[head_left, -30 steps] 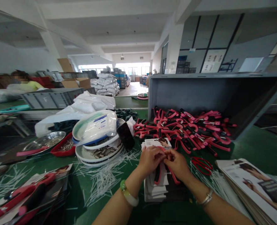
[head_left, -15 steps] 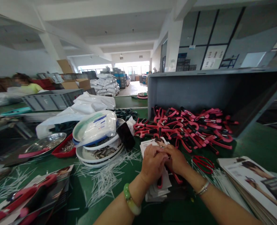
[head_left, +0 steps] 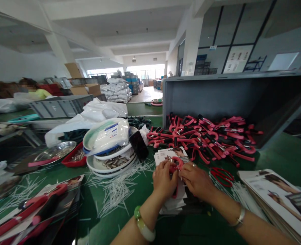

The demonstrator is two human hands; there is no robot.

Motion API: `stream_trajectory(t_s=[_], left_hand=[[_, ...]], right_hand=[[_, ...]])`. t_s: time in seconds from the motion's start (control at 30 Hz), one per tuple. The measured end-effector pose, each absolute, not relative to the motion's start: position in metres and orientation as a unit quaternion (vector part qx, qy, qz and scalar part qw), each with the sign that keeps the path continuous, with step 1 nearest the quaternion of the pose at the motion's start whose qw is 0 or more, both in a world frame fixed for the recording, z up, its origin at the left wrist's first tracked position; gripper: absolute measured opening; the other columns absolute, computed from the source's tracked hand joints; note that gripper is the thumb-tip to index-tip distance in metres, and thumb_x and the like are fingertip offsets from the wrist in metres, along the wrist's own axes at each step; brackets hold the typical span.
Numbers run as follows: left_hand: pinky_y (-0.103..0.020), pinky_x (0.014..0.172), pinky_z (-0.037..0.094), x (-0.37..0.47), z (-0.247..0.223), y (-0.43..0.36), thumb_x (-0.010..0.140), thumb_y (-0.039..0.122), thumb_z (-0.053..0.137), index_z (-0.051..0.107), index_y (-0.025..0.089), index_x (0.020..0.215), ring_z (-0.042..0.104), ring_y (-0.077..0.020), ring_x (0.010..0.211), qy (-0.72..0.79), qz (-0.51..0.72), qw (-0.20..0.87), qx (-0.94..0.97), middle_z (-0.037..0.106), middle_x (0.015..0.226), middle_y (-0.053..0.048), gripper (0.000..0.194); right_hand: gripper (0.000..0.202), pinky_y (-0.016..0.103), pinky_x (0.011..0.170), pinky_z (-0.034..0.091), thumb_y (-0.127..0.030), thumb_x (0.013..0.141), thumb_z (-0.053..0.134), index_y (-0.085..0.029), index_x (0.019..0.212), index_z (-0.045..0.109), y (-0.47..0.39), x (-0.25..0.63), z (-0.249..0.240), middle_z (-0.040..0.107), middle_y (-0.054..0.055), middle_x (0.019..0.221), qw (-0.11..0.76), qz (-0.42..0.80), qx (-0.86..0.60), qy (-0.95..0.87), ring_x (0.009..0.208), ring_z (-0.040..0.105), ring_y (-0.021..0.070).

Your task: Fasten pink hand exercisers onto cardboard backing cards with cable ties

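My left hand (head_left: 163, 180) is closed around a pair of pink-and-black pliers (head_left: 177, 161), whose curved pink part shows above the fingers. Close against its right side is my right hand (head_left: 197, 179), fingers bent and pinched together; what sits between them is hidden. Both hands are over a stack of printed cards (head_left: 164, 155) with a photo on the top one. Beyond the cards lies a heap of similar pliers (head_left: 206, 136), spilling from a tipped grey crate (head_left: 203, 95). Red-handled scissors (head_left: 222, 177) rest to the right of my right hand.
Thin white ties (head_left: 118, 194) are scattered at left, below stacked plates (head_left: 109, 170) of metal parts and a black phone (head_left: 138, 146). A red tray (head_left: 75, 156) stands farther left. Carded pliers (head_left: 45, 204) lie front left; more cards (head_left: 275, 200) are at right. A person (head_left: 36, 92) is far left.
My hands were overlapping on the pliers; now they are apart, and the right has shifted rightward. More of the pliers' pink curve and of the top card shows. The view has tilted slightly.
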State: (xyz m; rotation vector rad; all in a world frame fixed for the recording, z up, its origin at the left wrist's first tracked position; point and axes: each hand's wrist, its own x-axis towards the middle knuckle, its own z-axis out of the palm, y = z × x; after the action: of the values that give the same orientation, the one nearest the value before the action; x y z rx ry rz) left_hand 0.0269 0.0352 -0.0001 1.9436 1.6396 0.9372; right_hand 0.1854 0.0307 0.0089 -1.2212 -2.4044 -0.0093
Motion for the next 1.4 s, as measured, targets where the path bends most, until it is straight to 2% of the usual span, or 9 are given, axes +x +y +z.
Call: stream_trajectory(t_s=[0.17,0.6,0.73,0.87,0.97,1.03,1.13,1.23,1.4], left_hand=[[-0.039,0.084,0.045,0.022,0.012,0.045,0.075,0.043,0.062,0.067,0.029,0.095,0.059,-0.0269,0.101,0.614,0.263,0.201,0.717,0.066,0.105,-0.004,0.025],[-0.036,0.075,0.048,0.024,0.025,0.062,0.072,0.045,0.064,0.070,0.028,0.092,0.063,-0.0268,0.094,0.612,0.193,0.174,0.747,0.067,0.102,-0.006,0.027],[-0.039,0.084,0.047,0.014,0.025,0.060,0.070,0.049,0.068,0.070,0.028,0.091,0.061,-0.0259,0.099,0.604,0.268,0.163,0.733,0.066,0.105,-0.005,0.030],[-0.042,0.095,0.041,-0.008,0.012,0.040,0.081,0.040,0.059,0.066,0.024,0.098,0.056,-0.0235,0.105,0.584,0.430,0.113,0.679,0.061,0.111,-0.007,0.025],[-0.037,0.079,0.049,-0.022,-0.011,0.020,0.078,0.043,0.061,0.058,0.018,0.109,0.059,-0.0194,0.083,0.593,0.507,0.215,0.587,0.063,0.102,-0.009,0.040],[-0.030,0.064,0.049,-0.024,-0.027,0.010,0.073,0.045,0.066,0.056,0.016,0.108,0.058,-0.0155,0.067,0.568,0.517,0.347,0.538,0.065,0.087,-0.006,0.046],[-0.026,0.061,0.048,-0.018,-0.041,0.002,0.072,0.042,0.067,0.062,0.016,0.089,0.060,-0.0146,0.065,0.520,0.515,0.442,0.518,0.066,0.075,-0.003,0.032],[-0.026,0.063,0.048,-0.009,-0.040,0.004,0.077,0.035,0.062,0.067,0.017,0.082,0.060,-0.0145,0.066,0.540,0.504,0.390,0.549,0.069,0.076,-0.003,0.020],[-0.025,0.069,0.048,-0.006,-0.034,0.013,0.082,0.024,0.058,0.071,0.022,0.090,0.062,-0.0136,0.071,0.535,0.486,0.250,0.644,0.071,0.085,-0.001,0.015]], right_hand=[[0.021,0.030,0.070,0.044,-0.016,0.086,0.044,-0.019,0.076,0.062,0.032,0.187,0.003,0.061,0.006,0.083,0.282,0.004,-0.441,-0.852,0.080,0.054,0.0175],[0.017,0.028,0.069,0.044,-0.015,0.082,0.049,-0.021,0.076,0.065,0.032,0.192,0.016,0.062,0.005,0.086,0.223,0.043,-0.433,-0.872,0.080,0.056,0.0174],[0.025,0.030,0.076,0.046,-0.012,0.078,0.048,-0.023,0.088,0.068,0.023,0.195,0.026,0.060,0.006,0.096,0.204,0.060,-0.432,-0.876,0.088,0.057,0.0178],[0.016,0.035,0.080,0.047,-0.018,0.076,0.054,-0.023,0.083,0.068,0.010,0.199,0.032,0.058,0.008,0.106,0.147,0.037,-0.420,-0.895,0.097,0.055,0.0221],[0.012,0.037,0.079,0.047,-0.018,0.078,0.053,-0.020,0.080,0.065,0.003,0.198,0.030,0.059,0.010,0.109,0.126,-0.008,-0.418,-0.899,0.099,0.055,0.0252],[0.015,0.037,0.079,0.047,-0.016,0.082,0.048,-0.018,0.083,0.063,0.002,0.194,0.025,0.061,0.011,0.107,0.141,-0.037,-0.421,-0.895,0.099,0.055,0.0250],[0.017,0.036,0.077,0.047,-0.018,0.088,0.043,-0.017,0.090,0.061,0.002,0.183,0.019,0.063,0.011,0.102,0.188,-0.057,-0.433,-0.880,0.094,0.057,0.0237],[0.014,0.033,0.070,0.047,-0.022,0.090,0.045,-0.019,0.085,0.058,0.007,0.171,0.014,0.064,0.007,0.086,0.227,-0.026,-0.459,-0.859,0.081,0.059,0.0211],[0.015,0.027,0.066,0.047,-0.026,0.091,0.046,-0.021,0.082,0.056,0.022,0.153,0.007,0.066,0.003,0.075,0.351,0.093,-0.471,-0.804,0.072,0.063,0.0173]])
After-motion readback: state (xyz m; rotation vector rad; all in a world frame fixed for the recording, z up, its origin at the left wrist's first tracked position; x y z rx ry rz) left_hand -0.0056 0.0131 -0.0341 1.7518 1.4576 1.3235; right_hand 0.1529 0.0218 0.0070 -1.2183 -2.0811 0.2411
